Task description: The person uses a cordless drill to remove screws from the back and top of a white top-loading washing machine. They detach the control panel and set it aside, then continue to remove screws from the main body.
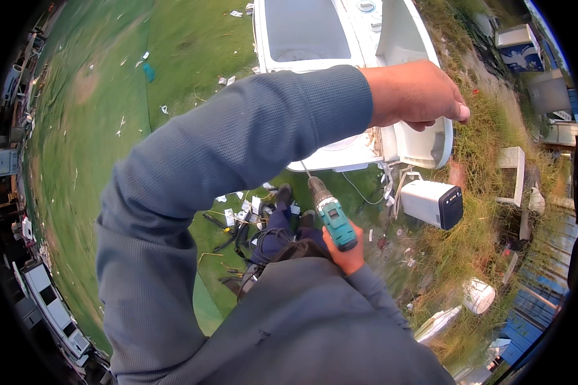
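From my remote seat, the biggest thing in view is the white, box-shaped twin-tub washing machine (315, 32), lying on green ground with its open tub toward me. I judge it rests that way so its lower edge can be reached from above. The left hand (414, 93) reaches across over the machine's pale curved plastic end, fingers curled downward; I cannot tell whether it grips or merely rests there, though it looks placed to steady the body. A grey sleeve covers that arm.

Lower down, the right hand (348, 253) is wrapped tight around the handle of a teal and black cordless drill (331, 215), which sits just below the machine's edge. Its long thin bit angles up toward the casing, probably aimed at a fastener. Beside it lies a white boxy part with a dark end (433, 202), among scattered small white scraps (237, 212).
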{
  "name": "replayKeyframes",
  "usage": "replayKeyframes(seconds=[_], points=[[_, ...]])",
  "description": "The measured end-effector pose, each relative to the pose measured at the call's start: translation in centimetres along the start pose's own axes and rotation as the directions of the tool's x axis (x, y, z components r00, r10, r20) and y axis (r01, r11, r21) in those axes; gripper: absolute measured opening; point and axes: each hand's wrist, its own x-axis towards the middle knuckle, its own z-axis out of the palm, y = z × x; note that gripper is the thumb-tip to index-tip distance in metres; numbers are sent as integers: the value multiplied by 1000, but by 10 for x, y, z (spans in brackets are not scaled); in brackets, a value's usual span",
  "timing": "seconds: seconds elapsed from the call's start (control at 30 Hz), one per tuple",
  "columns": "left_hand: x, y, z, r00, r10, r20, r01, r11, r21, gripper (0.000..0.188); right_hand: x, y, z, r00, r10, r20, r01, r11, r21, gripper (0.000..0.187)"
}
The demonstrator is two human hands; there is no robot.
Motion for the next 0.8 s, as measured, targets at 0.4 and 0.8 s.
replayKeyframes(seconds=[0.4, 0.8], points=[[-143, -242, -36, 722, -450, -525, 117, 828, -549, 24, -123, 32, -48, 994, 33, -107, -46, 992, -114, 45], [-151, -333, 146, 680, -682, -269, 180, 511, -841, 19, -188, 53, -24, 968, 125, -216, -26, 913, 408, 16]])
